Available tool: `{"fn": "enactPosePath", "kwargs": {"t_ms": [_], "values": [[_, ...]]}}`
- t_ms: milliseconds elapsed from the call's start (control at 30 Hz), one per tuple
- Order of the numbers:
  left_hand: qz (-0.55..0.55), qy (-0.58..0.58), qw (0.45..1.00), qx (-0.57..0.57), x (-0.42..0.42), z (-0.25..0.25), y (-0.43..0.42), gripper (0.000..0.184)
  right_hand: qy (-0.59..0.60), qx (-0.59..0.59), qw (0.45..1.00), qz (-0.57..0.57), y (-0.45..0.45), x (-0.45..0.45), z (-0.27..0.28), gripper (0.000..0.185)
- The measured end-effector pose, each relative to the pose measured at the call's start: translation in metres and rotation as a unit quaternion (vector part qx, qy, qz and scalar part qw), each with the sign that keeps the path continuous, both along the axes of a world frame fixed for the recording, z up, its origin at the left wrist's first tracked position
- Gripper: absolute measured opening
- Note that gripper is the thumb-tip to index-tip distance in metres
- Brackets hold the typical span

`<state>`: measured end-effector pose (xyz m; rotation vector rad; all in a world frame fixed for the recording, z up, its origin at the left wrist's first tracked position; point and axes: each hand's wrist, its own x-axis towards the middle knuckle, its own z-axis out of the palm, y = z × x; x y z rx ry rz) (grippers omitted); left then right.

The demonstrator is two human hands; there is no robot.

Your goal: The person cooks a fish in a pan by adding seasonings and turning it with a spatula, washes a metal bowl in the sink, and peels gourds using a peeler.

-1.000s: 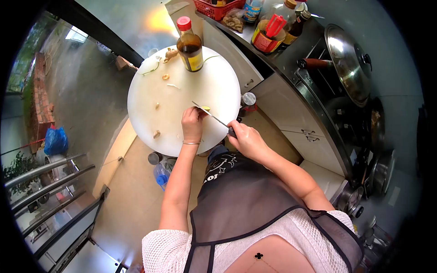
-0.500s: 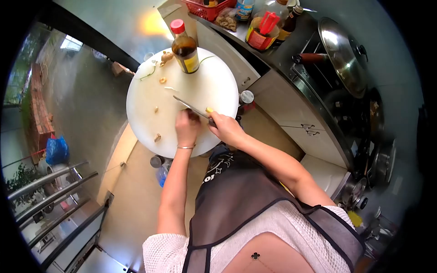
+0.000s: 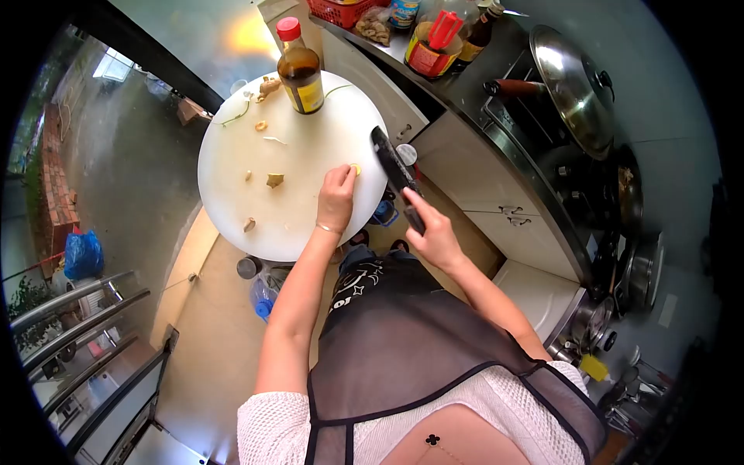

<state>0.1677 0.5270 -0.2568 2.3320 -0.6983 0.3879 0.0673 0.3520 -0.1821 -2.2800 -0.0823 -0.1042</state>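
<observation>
My left hand (image 3: 335,200) is over the right part of a round white cutting board (image 3: 225,167), its fingers pinched together on a small yellow ginger slice (image 3: 356,169). My right hand (image 3: 434,235) grips the handle of a kitchen knife (image 3: 394,164). The broad dark blade is raised past the board's right edge, pointing away from me. A cut ginger chunk (image 3: 274,180) lies left of my left hand. Small scraps (image 3: 249,225) are scattered on the board, and a knobby ginger root (image 3: 268,87) sits near its far edge.
A red-capped sauce bottle (image 3: 301,81) stands upright at the board's far side. To the right runs a counter with jars (image 3: 432,50), a red basket (image 3: 345,12), a stove and a lidded wok (image 3: 570,89). Metal railings (image 3: 81,325) are at the left.
The knife has swung from above the board to beyond its right edge in my right hand. My left hand has moved right to the yellow slice, and a ginger chunk now shows on the board.
</observation>
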Motion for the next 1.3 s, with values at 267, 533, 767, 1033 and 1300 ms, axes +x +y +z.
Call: {"fn": "enactPosePath", "kwargs": {"t_ms": [267,533,767,1033,1300], "values": [[0.153,0.072,0.985,-0.041,-0.057,0.051,0.048,0.03,-0.158,-0.225,0.961,0.027,0.016,0.009,-0.002,0.062],[0.238,0.143,0.956,-0.096,-0.084,0.054,0.065,0.027,-0.07,-0.347,0.929,0.109,0.003,0.022,-0.079,0.062],[0.085,0.081,0.993,-0.021,-0.031,0.039,0.016,0.035,0.166,0.27,0.948,-0.022,0.003,0.013,-0.021,0.059],[0.001,0.06,0.991,0.12,0.019,0.003,0.003,0.023,0.162,0.152,0.975,-0.025,0.003,0.034,0.0,0.058],[0.133,0.464,0.651,-0.586,-0.011,0.083,0.053,0.031,-0.137,-0.182,0.969,0.091,0.063,0.068,-0.057,0.012]]}}
